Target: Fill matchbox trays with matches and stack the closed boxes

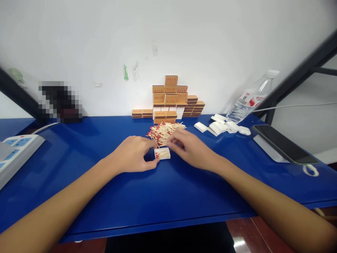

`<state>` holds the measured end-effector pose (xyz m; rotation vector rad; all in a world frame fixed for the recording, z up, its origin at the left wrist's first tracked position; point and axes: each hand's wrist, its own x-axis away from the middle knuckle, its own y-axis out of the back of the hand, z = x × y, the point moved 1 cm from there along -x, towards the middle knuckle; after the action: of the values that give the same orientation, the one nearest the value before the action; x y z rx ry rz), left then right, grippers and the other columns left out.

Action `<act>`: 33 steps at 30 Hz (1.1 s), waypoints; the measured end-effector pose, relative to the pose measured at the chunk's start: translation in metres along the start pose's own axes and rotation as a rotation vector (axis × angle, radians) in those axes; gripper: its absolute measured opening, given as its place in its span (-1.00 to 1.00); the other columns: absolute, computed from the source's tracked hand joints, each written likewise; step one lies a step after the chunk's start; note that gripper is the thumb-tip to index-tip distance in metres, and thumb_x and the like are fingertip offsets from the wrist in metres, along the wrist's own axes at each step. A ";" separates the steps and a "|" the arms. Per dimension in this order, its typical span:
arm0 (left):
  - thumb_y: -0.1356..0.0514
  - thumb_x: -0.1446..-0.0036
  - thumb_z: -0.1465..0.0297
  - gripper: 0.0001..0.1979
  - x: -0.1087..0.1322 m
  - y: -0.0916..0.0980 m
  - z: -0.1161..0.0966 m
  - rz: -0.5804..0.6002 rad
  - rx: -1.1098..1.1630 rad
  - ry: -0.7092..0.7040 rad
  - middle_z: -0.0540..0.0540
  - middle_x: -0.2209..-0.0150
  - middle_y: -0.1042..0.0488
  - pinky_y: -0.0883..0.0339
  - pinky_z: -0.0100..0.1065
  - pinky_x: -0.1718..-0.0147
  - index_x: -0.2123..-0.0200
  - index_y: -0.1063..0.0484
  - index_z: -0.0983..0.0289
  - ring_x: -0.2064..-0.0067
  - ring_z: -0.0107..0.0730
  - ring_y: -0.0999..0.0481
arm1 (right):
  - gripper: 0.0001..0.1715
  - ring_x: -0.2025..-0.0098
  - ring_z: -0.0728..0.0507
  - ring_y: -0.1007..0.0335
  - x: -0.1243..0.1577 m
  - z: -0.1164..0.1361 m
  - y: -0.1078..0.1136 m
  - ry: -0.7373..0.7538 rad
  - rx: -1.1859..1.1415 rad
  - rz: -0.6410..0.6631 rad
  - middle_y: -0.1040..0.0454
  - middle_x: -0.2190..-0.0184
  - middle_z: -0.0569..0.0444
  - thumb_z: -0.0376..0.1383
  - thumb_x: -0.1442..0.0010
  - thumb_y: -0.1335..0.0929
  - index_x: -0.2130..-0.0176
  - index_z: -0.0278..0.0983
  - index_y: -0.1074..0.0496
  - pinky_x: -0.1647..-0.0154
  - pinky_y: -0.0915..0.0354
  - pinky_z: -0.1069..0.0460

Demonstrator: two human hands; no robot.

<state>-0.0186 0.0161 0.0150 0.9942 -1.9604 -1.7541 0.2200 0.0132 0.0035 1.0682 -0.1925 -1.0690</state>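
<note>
A small white tray (162, 153) with a few red-tipped matches in it lies on the blue table (158, 196), about midway between the left and right edges and nearer the back edge than the front. It sits between the two hands.

The left hand (133, 154) rests on the table at the tray's left end. It is curled, with the thumb against the tray's near corner and the forefinger at its far corner, so it grips that end. The right hand (192, 147) comes in from the right, knuckles up, with its fingers bent down over the tray's right end and back rim. Whether those fingers pinch any matches cannot be told, as the fingertips are tucked under.

Just behind the tray, touching the fingertips of both hands, lies a loose pile of matches (164, 131). Behind that, a stack of tan boxes (171, 100) stands along the back edge. Empty white trays (218, 127) lie scattered toward the back right, near a tilted water bottle (250, 100). A phone (284, 144) lies near the right edge and a power strip (15, 151) at the left edge.
</note>
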 end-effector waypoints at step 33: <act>-0.25 -0.22 0.18 -0.74 -0.001 -0.004 -0.002 0.021 0.002 -0.009 -0.04 0.50 -0.44 -0.09 -0.35 0.47 0.21 -0.59 0.24 0.52 -0.44 -0.36 | -0.78 0.36 -0.14 -0.35 -0.001 -0.051 0.053 -0.183 0.374 0.028 -0.48 0.39 0.03 -0.17 -0.32 -0.40 0.33 -0.24 -0.50 0.33 -0.14 -0.03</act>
<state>-0.0158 0.0151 0.0114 0.9637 -1.9722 -1.7484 0.2824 0.0489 0.0193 1.2955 -0.5696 -1.1316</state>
